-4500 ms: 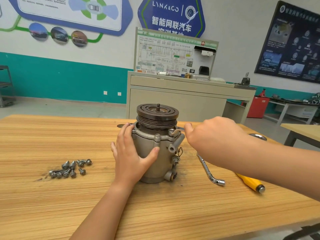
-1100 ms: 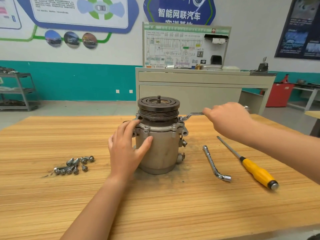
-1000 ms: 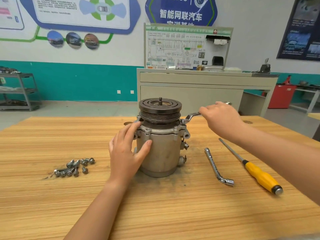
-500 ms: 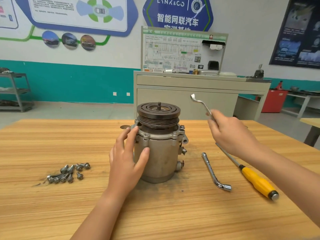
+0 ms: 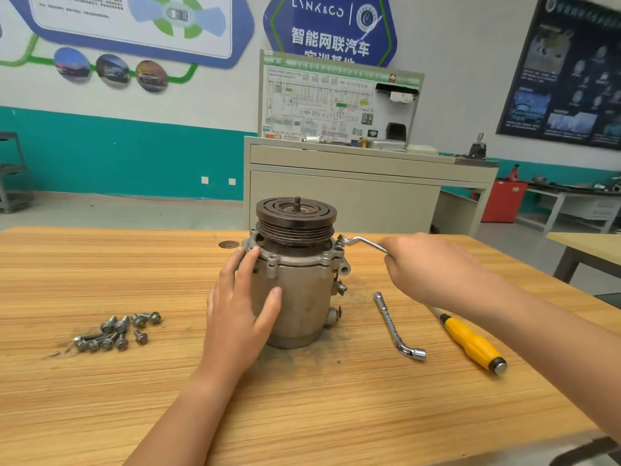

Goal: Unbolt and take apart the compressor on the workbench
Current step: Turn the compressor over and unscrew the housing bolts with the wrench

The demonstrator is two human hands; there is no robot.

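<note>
Bracing the compressor (image 5: 295,297), standing upright near the middle of the wooden counter (image 5: 302,415) with its dark grooved pulley (image 5: 295,213) on top, with the left hand (image 5: 240,317); pressing flat against the grey housing with straight, spread fingers and closing round nothing.

Gripping the handle of a cranked wrench (image 5: 361,243) with the right hand (image 5: 426,267), curling the fingers round it; resting the far end of that tool on the upper flange, just right of the pulley.

Showing, left of the compressor and well apart from it, a cluster of loose flanged bolts (image 5: 114,331); showing, to its right, an L-shaped socket wrench (image 5: 395,326) and, beyond that, a yellow-handled screwdriver (image 5: 470,341), lying partly under the right forearm.

Reading "LYNK&CO" on the blue wall sign (image 5: 329,25) behind, above the characters 智能网联汽车; finding the print on the wiring-diagram board (image 5: 336,102) below it too small to make out.
</note>
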